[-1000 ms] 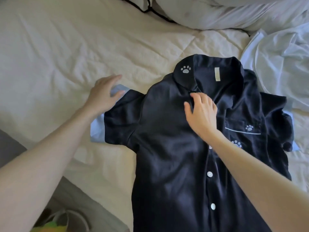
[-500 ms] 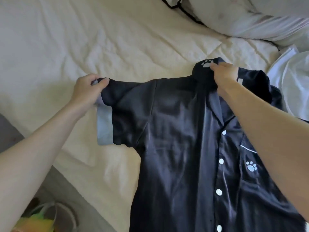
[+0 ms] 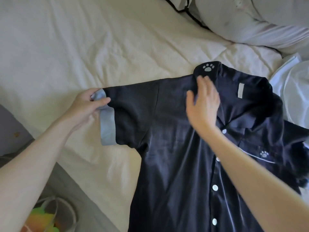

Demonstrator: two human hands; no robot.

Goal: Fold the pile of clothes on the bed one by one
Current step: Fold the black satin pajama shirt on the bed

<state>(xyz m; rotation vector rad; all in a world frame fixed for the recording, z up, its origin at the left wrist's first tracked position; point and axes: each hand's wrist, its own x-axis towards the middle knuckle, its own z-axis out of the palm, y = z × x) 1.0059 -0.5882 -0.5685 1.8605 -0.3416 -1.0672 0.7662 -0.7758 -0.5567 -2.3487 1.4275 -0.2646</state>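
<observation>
Pyjama shirt (image 3: pixel 175 148) lies front-up on the bed (image 3: pixel 83 47), collar away from the person. Left hand (image 3: pixel 87 108) pinches the pale sleeve cuff (image 3: pixel 107 124), stretched leftward; right hand (image 3: pixel 203 104), fingers straight, seemingly presses below the collar.

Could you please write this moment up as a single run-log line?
stage: spreading shirt | left hand: pinches sleeve cuff | right hand: open, flat by collar | pajama shirt: buttoned, front up, unfolded on bed

Dark satin pyjama shirt (image 3: pixel 175 148), front-up, flat on bed (image 3: pixel 100 47)
</observation>
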